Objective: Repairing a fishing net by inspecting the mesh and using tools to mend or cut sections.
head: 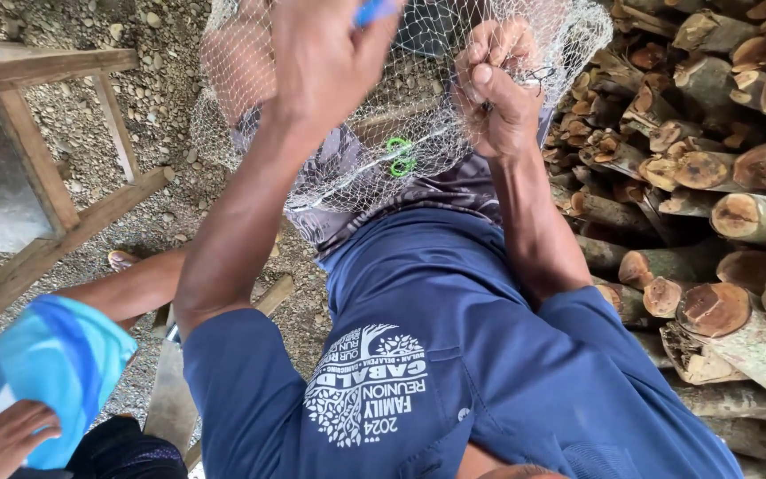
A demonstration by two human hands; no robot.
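Head view: we hold the fishing net (454, 133) stretched up over our lap, so its mesh stays taut. Right hand (498, 93) pinches a mesh strand tight; left hand (325, 62) is closed around a blue tool (372, 11). Stacked logs (711, 204) sit right.

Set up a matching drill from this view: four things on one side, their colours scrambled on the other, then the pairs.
Things:
1. net
2. scissors
3. shirt
4. logs

Colours:
A. brown
B. green
C. white
D. dark blue

Pairs: 1-C, 2-B, 3-D, 4-A. The left hand and right hand both grip the net, with the scissors lying under the mesh.
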